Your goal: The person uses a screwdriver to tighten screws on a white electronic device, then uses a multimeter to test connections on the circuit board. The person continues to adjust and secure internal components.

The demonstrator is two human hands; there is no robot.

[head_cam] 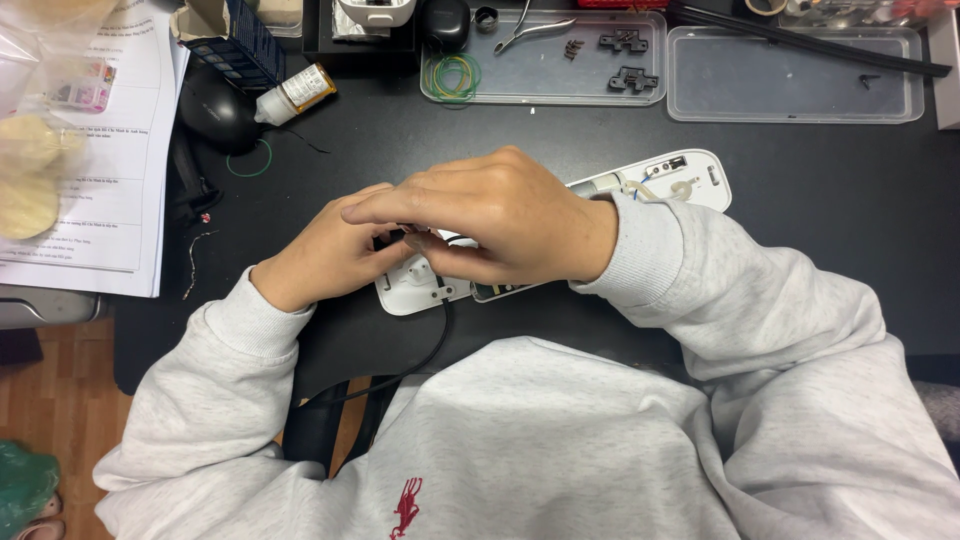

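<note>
White casing (415,285) under both hands

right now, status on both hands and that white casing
Left hand and right hand together over white casing, pinching a small part, unclear what. Black cable runs off toward body. Nothing in the way.

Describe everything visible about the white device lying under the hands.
The white device looks like an opened plastic casing, long and flat with rounded ends, lying on the black table at a slant from lower left to upper right. Its upper right end shows open insides: small parts, thin wires and a pale curled piece. Its lower left end shows small slots, and a black cable leaves there toward the person's body. The left hand and right hand cover its middle, their fingers meeting there over something small that cannot be made out.
</note>
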